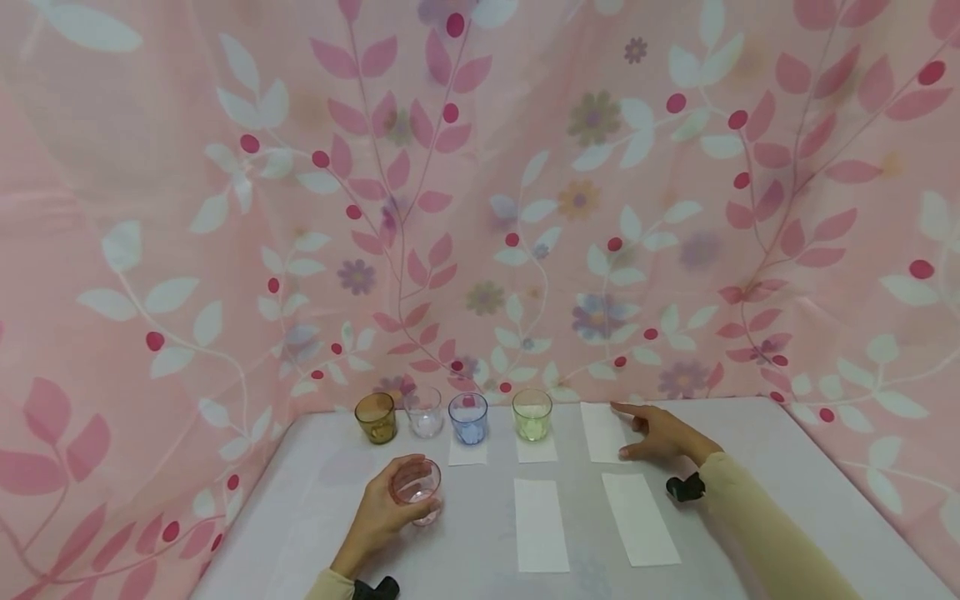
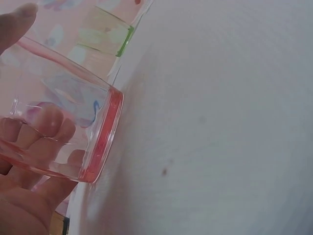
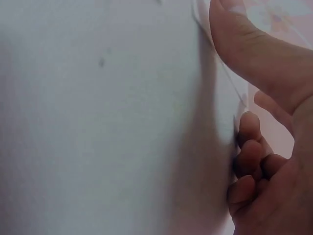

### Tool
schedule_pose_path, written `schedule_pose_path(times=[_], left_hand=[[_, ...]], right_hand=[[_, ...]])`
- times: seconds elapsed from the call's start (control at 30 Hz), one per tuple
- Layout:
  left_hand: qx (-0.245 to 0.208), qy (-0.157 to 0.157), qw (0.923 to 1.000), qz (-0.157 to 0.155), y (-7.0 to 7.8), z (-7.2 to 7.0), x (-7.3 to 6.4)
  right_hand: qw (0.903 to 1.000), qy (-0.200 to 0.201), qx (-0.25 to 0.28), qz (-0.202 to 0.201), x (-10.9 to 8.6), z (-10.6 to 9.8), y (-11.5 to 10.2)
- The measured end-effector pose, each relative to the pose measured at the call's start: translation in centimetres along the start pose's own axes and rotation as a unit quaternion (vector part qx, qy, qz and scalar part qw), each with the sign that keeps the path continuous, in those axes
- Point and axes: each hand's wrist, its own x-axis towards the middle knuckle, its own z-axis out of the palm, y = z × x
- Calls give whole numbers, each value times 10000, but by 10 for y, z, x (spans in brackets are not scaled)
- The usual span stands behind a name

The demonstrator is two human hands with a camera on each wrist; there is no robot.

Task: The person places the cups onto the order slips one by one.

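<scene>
My left hand [image 1: 377, 510] grips a clear glass with a pink tint [image 1: 420, 492] by its sides, thumb on the near side. In the left wrist view the pink base of the glass [image 2: 105, 137] is at or close to the tabletop; whether it touches is hard to tell. At the back right, my right hand [image 1: 663, 435] lies at a white paper strip [image 1: 602, 437], index finger stretched to its far corner and thumb by its near right corner. In the right wrist view the other fingers [image 3: 248, 156] are bent and hold nothing.
Along the back edge stand an amber glass [image 1: 377, 425], a clear glass [image 1: 425, 417], a blue glass [image 1: 469, 427] and a green glass [image 1: 532, 423]. The blue and green ones are on white strips. Two more strips [image 1: 542, 527] lie nearer. A patterned curtain [image 1: 480, 208] hangs behind.
</scene>
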Motion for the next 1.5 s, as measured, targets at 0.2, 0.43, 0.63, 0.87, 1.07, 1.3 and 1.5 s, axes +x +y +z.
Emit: schedule_pose_path(times=[0.2,0.43,0.63,0.87,1.07,1.3,1.5], left_hand=[[-10,-142,9998,159,-2,0,1],[-42,-136,9998,170,-3,-1,2],[-287,-99,9992,252,-7,1,-1],[-675,-190,9968,383,-12,0,-1],[-480,-97,9983,306,-13,-5,-2],[-528,-251,9983,12,-11,-14,0],[-683,-455,9966,-59,-5,-17,2]], right_hand=[[9998,-9,-158,-145,0,2,7],[9995,-74,-142,-254,0,1,8],[9998,-133,7,-164,-1,2,7],[9991,-349,139,175,-2,-1,4],[9985,-438,292,170,-3,-2,4],[9990,-417,47,148,0,-2,4],[9989,-468,54,74,1,-2,5]])
